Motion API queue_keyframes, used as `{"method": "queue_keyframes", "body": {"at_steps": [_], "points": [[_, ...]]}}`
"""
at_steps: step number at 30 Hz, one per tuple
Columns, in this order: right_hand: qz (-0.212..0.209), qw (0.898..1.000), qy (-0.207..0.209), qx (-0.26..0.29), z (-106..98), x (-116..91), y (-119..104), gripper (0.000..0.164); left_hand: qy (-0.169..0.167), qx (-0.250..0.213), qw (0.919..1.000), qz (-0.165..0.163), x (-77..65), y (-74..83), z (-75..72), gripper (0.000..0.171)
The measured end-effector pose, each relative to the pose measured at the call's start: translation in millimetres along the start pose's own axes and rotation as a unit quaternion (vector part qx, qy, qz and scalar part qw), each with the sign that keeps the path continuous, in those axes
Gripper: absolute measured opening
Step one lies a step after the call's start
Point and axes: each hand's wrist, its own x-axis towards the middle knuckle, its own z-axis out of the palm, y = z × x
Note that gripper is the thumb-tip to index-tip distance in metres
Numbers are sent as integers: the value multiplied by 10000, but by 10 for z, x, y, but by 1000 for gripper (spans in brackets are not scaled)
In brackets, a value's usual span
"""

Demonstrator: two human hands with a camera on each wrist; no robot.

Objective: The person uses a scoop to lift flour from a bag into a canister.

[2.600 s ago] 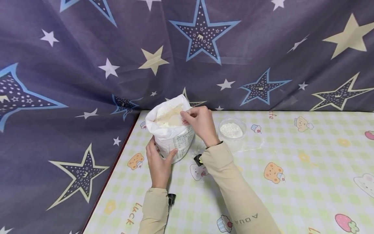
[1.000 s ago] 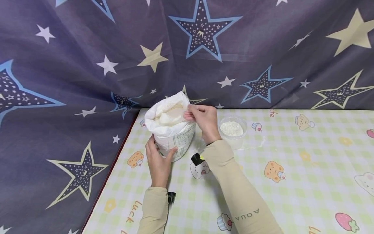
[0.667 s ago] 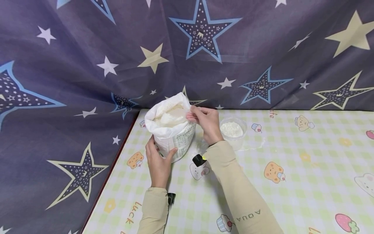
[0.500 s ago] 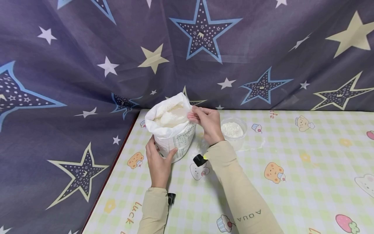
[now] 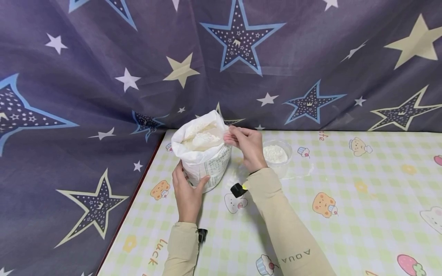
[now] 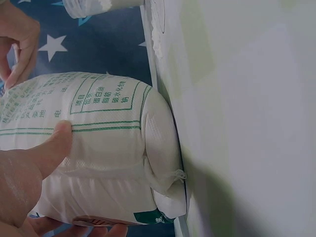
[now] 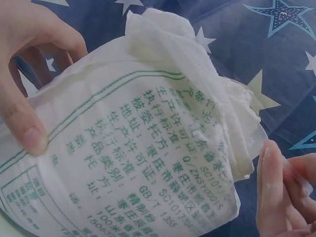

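A white woven flour bag with green print stands with its mouth rolled back, pale flour inside. My left hand grips its lower front, the thumb on the print and the fingers around the far side, as the left wrist view shows. At the right of the mouth, my right hand pinches a thin translucent plastic piece. Its far part lies inside the bag with a heap of flour on it; its full shape is hidden. Right of that hand stands a clear round tub of flour.
Spilled flour dusts the checked tablecloth near the tub. A dark star-printed curtain hangs behind and to the left of the table. The table's red edge runs along the left.
My right hand has shifted to the right from over the bag's mouth to its rim. Heaped flour now shows on the plastic piece. The left hand and bag have stayed in place.
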Motion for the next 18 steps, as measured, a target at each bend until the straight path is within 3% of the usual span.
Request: {"method": "queue_keyframes", "body": {"at_steps": [18], "points": [[-64,9999,74,137,-96,-31,-154,18,-28,-33,10000,60,-2,-19,3,94]]}}
